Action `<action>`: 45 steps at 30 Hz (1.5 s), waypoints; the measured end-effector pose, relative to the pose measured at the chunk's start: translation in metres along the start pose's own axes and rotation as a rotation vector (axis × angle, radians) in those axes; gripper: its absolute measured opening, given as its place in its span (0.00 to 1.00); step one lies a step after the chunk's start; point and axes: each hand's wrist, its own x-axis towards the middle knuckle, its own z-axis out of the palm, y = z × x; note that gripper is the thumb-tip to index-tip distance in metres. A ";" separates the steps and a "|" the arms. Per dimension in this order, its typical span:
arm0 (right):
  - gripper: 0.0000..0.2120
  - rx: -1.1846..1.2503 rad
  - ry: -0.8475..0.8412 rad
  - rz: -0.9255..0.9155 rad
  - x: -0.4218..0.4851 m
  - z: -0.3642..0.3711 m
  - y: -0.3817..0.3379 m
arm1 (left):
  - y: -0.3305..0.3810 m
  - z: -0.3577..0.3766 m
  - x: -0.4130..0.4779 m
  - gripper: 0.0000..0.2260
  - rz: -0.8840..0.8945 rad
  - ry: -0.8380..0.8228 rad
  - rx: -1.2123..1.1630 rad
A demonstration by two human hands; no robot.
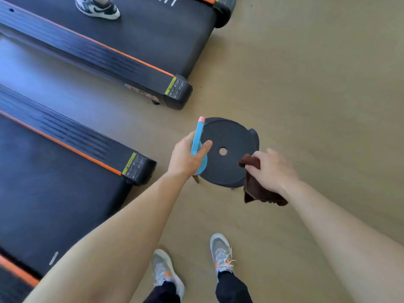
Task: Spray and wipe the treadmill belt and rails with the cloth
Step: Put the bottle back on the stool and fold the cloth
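Observation:
My left hand (187, 157) grips a blue spray bottle (197, 139) with a pink nozzle tip, held over the left edge of a black round stool (227, 136). My right hand (270, 170) grips a brown cloth (255, 189) that hangs down at the stool's right side. The near treadmill's black belt (50, 193) lies to the left, with its side rail (72, 136) edged by an orange stripe. The rail ends in a black cap (140, 168) with a warning label.
A second treadmill (135, 40) lies farther back, and another person's shoe (97, 7) stands on its belt. Tan flooring (306, 84) spreads to the right. My own grey shoes (219, 252) stand behind the stool.

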 end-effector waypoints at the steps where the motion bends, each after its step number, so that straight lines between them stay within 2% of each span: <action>1: 0.12 0.020 -0.001 0.014 0.005 0.008 0.002 | -0.003 0.005 0.010 0.14 0.016 -0.001 0.024; 5: 0.12 0.088 0.022 0.064 0.019 0.033 -0.003 | -0.019 0.015 0.035 0.20 0.116 -0.022 0.097; 10: 0.14 0.178 0.061 0.134 0.026 0.046 -0.020 | -0.034 0.021 0.052 0.24 0.146 -0.060 0.013; 17: 0.15 0.232 0.109 0.170 0.029 0.052 -0.037 | -0.035 0.026 0.080 0.21 0.262 -0.110 0.056; 23: 0.14 0.429 0.156 0.145 0.028 0.063 -0.035 | -0.035 0.038 0.092 0.18 0.334 -0.082 0.087; 25: 0.14 0.495 0.202 0.138 0.025 0.063 -0.034 | -0.036 0.040 0.096 0.21 0.303 -0.121 0.097; 28: 0.14 0.561 0.261 0.130 0.015 0.058 -0.031 | -0.039 0.028 0.091 0.36 0.147 -0.228 0.105; 29: 0.14 0.585 0.270 0.129 0.011 0.056 -0.032 | -0.044 0.019 0.084 0.38 0.105 -0.234 0.129; 30: 0.14 0.606 0.280 0.129 0.006 0.053 -0.032 | -0.050 0.010 0.071 0.36 0.063 -0.223 0.170; 32: 0.13 0.632 0.308 0.116 -0.004 0.048 -0.033 | -0.058 -0.006 0.034 0.24 -0.002 -0.168 0.278; 35: 0.12 0.671 0.310 0.075 -0.018 0.042 -0.037 | -0.046 -0.016 -0.017 0.09 0.065 -0.190 0.237; 40: 0.15 0.717 0.328 0.015 -0.034 0.041 -0.041 | 0.012 0.004 -0.042 0.08 0.040 -0.295 -0.194; 45: 0.16 0.869 0.344 0.009 -0.042 0.042 -0.030 | 0.028 0.026 -0.041 0.04 0.019 -0.190 -0.211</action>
